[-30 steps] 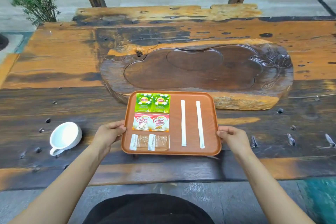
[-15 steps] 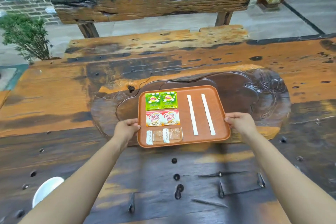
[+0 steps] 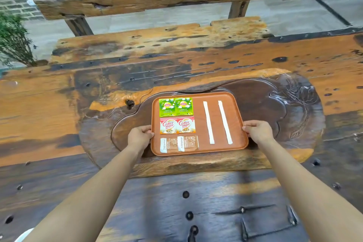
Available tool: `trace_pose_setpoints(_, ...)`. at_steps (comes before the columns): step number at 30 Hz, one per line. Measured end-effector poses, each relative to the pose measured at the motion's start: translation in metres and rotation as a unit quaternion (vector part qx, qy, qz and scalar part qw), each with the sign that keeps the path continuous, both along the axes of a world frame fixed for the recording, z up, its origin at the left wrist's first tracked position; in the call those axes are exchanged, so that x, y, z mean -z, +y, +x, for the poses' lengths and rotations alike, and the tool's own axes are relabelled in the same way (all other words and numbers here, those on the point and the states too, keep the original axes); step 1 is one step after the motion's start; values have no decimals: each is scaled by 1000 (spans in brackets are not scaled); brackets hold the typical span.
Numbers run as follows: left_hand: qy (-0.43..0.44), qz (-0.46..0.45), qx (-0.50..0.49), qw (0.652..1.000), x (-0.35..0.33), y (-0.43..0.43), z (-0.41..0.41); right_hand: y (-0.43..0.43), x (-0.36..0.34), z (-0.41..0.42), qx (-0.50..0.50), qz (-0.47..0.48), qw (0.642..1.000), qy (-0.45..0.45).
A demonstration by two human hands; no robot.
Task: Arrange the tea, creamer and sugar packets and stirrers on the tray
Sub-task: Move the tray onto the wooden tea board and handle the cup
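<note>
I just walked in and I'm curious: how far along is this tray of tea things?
Nearly finished, it seems. Already laid out on the tray: two green tea packets, two creamer packets, two brown sugar packets and two white stirrers, in neat rows. In hand: the left hand and right hand grip the tray's sides over the carved wooden board. Left: probably only letting go.

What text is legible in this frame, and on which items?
"Lipton": red logo on each of the two green tea packets, far-left on the tray.
"Coffee mate": on each of the two creamer packets, middle row.
Sugar packets, near row: print on the white strips is too blurred to read.
Small print under the Lipton and Coffee mate logos: too small to read.
Stirrers: no text visible.
</note>
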State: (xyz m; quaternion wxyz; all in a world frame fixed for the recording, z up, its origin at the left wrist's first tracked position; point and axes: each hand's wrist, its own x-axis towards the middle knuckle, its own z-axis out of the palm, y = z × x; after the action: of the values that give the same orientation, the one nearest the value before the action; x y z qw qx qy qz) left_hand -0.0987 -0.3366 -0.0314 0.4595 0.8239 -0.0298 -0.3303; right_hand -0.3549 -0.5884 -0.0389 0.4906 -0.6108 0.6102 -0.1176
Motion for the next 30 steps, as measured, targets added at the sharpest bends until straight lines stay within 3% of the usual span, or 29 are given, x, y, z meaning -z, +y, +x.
trace_pose_setpoints(12, 12, -17, 1, 1000, 7, -10, 5, -3, -2, 4, 25, -31, 999, -1)
trace_pose_setpoints(23, -58, 41, 47, 996, 5, -7, 5, 9, -10, 6, 38, -69, 997, 24)
trace_pose_setpoints(28, -56, 49, 83, 994, -2, 8, 3, 19, -23, 6, -3, -58, 997, 41)
trace_pose_setpoints(30, -65, 52, 103, 991, -6, 22, 1, 29, -29, 4, -34, -97, 993, 66)
